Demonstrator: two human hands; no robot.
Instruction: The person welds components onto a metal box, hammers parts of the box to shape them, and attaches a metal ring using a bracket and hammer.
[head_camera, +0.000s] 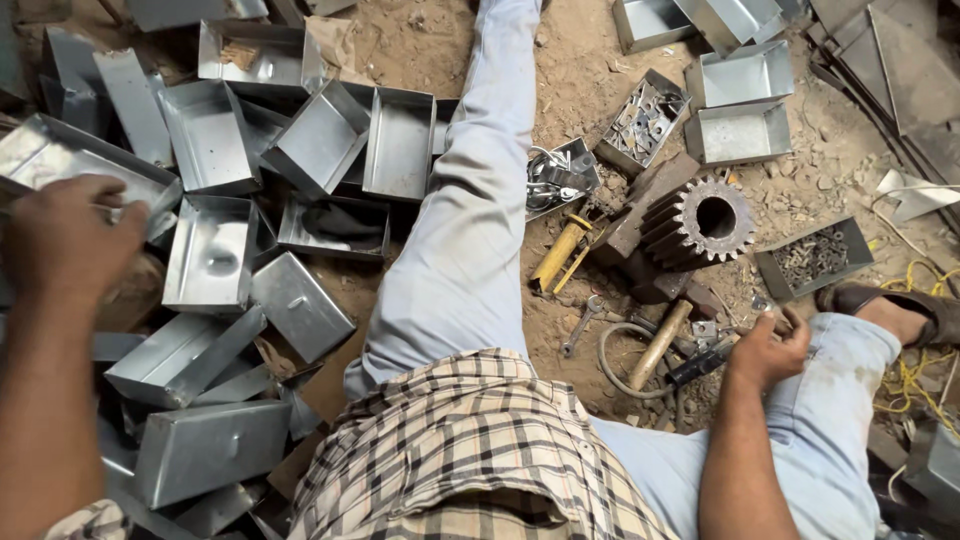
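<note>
Reaching into the heap of sheet-metal trays (210, 250), the left hand (65, 240), fingers curled on a tray rim, risks cuts, while the right hand (765, 350) grips a dark tool (700, 362).

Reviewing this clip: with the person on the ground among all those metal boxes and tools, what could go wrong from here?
1. The left hand reaches bare into the heap of sheet-metal boxes; their thin rims might cut it.
2. The boxes lie tilted on one another, so pulling one out may make the others slide.
3. The right hand works near a hammer and a heavy gear close to the legs; a slip could strike them.
</note>
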